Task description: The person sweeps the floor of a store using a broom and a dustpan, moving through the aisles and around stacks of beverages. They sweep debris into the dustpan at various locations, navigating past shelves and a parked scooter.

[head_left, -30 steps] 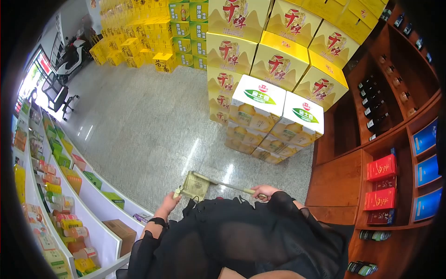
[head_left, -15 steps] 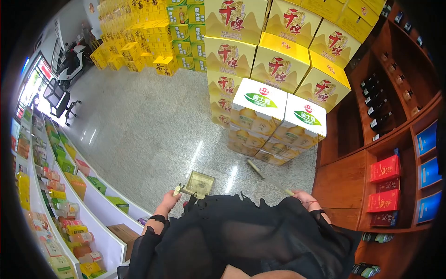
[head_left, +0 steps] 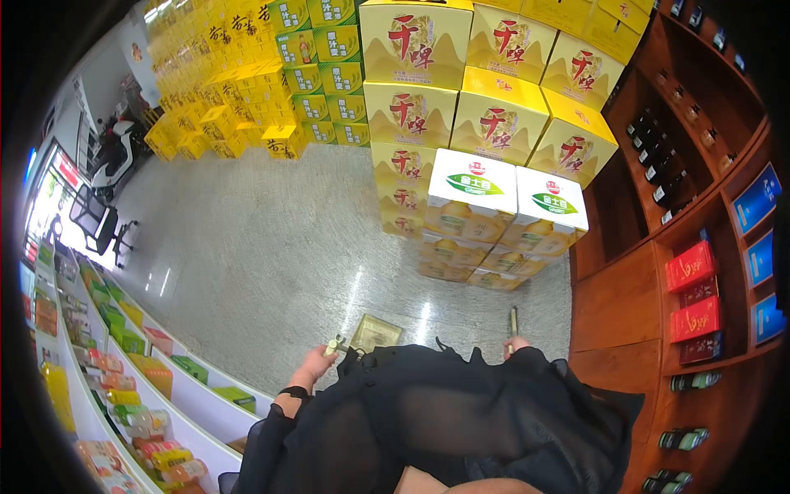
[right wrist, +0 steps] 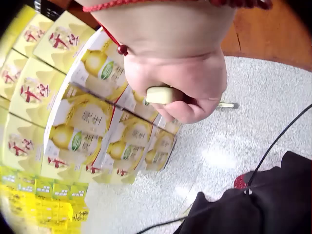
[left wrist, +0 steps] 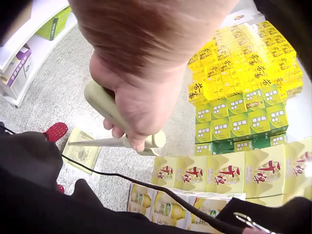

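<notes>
In the left wrist view my left hand (left wrist: 141, 102) grips the pale green T-shaped handle (left wrist: 111, 108) of a dustpan, whose square pan (left wrist: 82, 150) lies on the floor near a red shoe (left wrist: 57, 131). The head view has the same hand (head_left: 312, 366) left of the pan (head_left: 378, 332). My right hand (right wrist: 180, 87) curls round a pale stick handle (right wrist: 160, 95) in the right wrist view; beyond the fist its far end (right wrist: 229, 105) shows over the floor. In the head view the right hand (head_left: 516, 346) is partly behind the black sleeve, the stick's end (head_left: 514, 319) beyond it.
Stacked white-topped cartons (head_left: 471, 183) and yellow beer cartons (head_left: 411, 107) stand ahead. A wooden shelf unit (head_left: 615, 317) runs along the right, a white shelf (head_left: 216, 417) with drinks along the left. A black chair (head_left: 97, 221) stands on the grey floor (head_left: 247, 239) at the far left.
My right hand has moved right, away from the dustpan, and the stick has swung from beside the pan to the right, near the wooden cabinet. The left hand still grips the dustpan handle.
</notes>
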Demonstrator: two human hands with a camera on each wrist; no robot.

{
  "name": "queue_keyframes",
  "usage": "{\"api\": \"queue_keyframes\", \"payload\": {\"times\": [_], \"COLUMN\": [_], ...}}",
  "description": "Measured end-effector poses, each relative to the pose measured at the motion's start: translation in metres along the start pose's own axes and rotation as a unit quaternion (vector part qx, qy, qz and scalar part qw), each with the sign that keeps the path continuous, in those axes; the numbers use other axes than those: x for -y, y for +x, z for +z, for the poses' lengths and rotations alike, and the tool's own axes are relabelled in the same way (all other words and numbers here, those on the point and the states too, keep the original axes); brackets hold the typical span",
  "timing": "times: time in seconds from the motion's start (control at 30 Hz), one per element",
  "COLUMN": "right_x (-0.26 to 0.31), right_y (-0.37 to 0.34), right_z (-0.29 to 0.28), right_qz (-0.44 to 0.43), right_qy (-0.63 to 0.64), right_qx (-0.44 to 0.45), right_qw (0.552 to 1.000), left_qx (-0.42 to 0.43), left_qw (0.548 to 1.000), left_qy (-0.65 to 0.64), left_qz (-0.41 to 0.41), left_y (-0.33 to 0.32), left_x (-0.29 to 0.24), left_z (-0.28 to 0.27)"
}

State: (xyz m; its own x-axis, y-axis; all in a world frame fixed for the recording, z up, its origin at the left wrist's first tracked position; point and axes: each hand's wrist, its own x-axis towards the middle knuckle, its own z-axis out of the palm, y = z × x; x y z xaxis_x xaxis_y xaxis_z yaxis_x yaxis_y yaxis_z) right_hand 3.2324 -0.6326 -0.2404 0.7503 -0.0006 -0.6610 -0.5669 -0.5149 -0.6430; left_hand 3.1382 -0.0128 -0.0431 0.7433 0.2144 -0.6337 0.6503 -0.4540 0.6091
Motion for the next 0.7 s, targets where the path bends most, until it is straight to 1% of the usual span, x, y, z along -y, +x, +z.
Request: {"api": "queue_keyframes", "payload": {"times": [0.03, 0.07, 0.1, 0.13, 0.17, 0.2, 0.23, 0.3, 0.33, 0.37, 0.43, 0.47, 0.5, 0.53, 0.57, 0.6, 0.63, 0.7], "right_x": [0.035, 0.080, 0.116, 0.149, 0.169, 0.174, 0.183, 0.205, 0.246, 0.262, 0.285, 0.295, 0.298, 0.301, 0.302, 0.320, 0.338, 0.363], "right_y": [-0.011, -0.032, -0.052, -0.070, -0.076, -0.071, -0.070, -0.068, -0.095, -0.097, -0.098, -0.098, -0.092, -0.083, -0.076, -0.086, -0.097, -0.112], "right_z": [0.026, 0.050, 0.068, 0.084, 0.099, 0.110, 0.119, 0.128, 0.131, 0.137, 0.150, 0.158, 0.170, 0.184, 0.197, 0.202, 0.206, 0.213], "right_qz": [0.119, 0.233, 0.233, 0.236, 0.238, 0.229, 0.228, 0.164, 0.215, 0.215, 0.224, 0.203, 0.201, 0.193, 0.185, 0.184, 0.183, 0.159], "right_qy": [0.169, 0.332, 0.341, 0.292, 0.242, 0.205, 0.214, 0.049, 0.097, 0.101, 0.059, 0.067, 0.071, 0.057, 0.043, 0.026, 0.030, -0.044], "right_qx": [0.029, 0.060, 0.061, 0.073, 0.085, 0.107, 0.107, 0.165, 0.136, 0.135, 0.183, 0.203, 0.203, 0.210, 0.218, 0.236, 0.236, 0.209], "right_qw": [0.978, 0.912, 0.909, 0.924, 0.937, 0.946, 0.944, 0.971, 0.962, 0.962, 0.955, 0.956, 0.956, 0.957, 0.957, 0.954, 0.954, 0.964], "left_qx": [0.000, 0.002, 0.003, 0.015, 0.001, -0.002, -0.004, 0.000, 0.002, 0.003, 0.006, 0.006, 0.005, 0.008, 0.010, 0.007, 0.007, 0.013], "left_qw": [1.000, 1.000, 1.000, 1.000, 1.000, 1.000, 0.999, 0.999, 0.999, 0.999, 0.997, 0.998, 0.998, 0.998, 0.998, 0.998, 0.998, 0.998], "left_qy": [0.007, -0.002, -0.011, -0.003, -0.010, -0.022, -0.036, -0.030, -0.031, -0.028, -0.069, -0.056, -0.052, -0.059, -0.066, -0.062, -0.058, -0.068], "left_qz": [0.003, 0.002, 0.001, -0.003, 0.002, 0.012, 0.021, 0.021, 0.018, 0.020, 0.016, 0.025, 0.027, 0.015, 0.003, 0.004, 0.005, -0.004], "left_y": [0.002, 0.004, 0.006, 0.021, 0.018, 0.026, 0.031, 0.032, 0.032, 0.035, 0.038, 0.038, 0.040, 0.042, 0.045, 0.061, 0.061, 0.054], "left_x": [-0.001, 0.000, 0.002, 0.019, 0.015, 0.025, 0.031, 0.037, 0.038, 0.046, 0.053, 0.056, 0.058, 0.063, 0.073, 0.097, 0.099, 0.097], "left_z": [-0.009, -0.017, -0.030, -0.037, -0.045, -0.050, -0.055, -0.068, -0.074, -0.077, -0.087, -0.094, -0.099, -0.103, -0.108, -0.109, -0.116, -0.126]}}
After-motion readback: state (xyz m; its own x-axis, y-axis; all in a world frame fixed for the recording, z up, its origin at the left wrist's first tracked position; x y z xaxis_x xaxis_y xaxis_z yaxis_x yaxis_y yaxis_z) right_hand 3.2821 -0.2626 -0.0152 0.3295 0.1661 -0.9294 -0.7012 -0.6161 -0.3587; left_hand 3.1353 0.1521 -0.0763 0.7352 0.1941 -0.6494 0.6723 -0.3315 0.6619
